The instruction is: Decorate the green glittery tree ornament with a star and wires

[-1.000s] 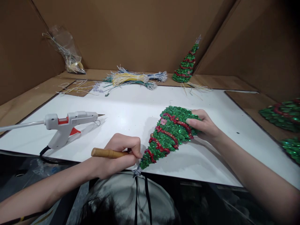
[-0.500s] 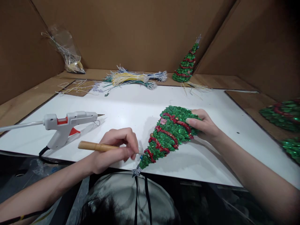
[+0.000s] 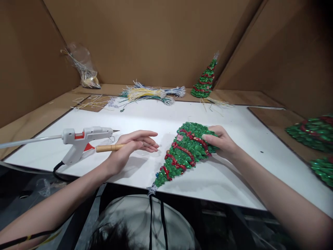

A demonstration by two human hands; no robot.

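Observation:
My left hand (image 3: 130, 149) holds an awl with a wooden handle (image 3: 109, 148) between thumb and palm, its fingers stretched out to the right over the white board. The awl's thin tip is mostly hidden among the fingers. A gap separates this hand from the green glitter Christmas tree (image 3: 191, 146). My right hand (image 3: 221, 140) grips the tree near its wide base, thumb on top. The tree lies tilted, with red garland, a pink patch and a small blue ball; its silver star (image 3: 151, 189) points toward me at the table's front edge.
A white glue gun (image 3: 83, 139) stands at the left, its cord off the edge. At the back are wire bundles (image 3: 148, 93), a plastic bag (image 3: 87, 69) and an upright small tree (image 3: 205, 81). More green trees (image 3: 312, 132) lie at right. Cardboard walls (image 3: 145, 41) enclose the table.
My left hand has drawn back up and left from the tree's tip, its fingers opening out while keeping the awl. The right hand still holds the tree. The camera view has shifted slightly.

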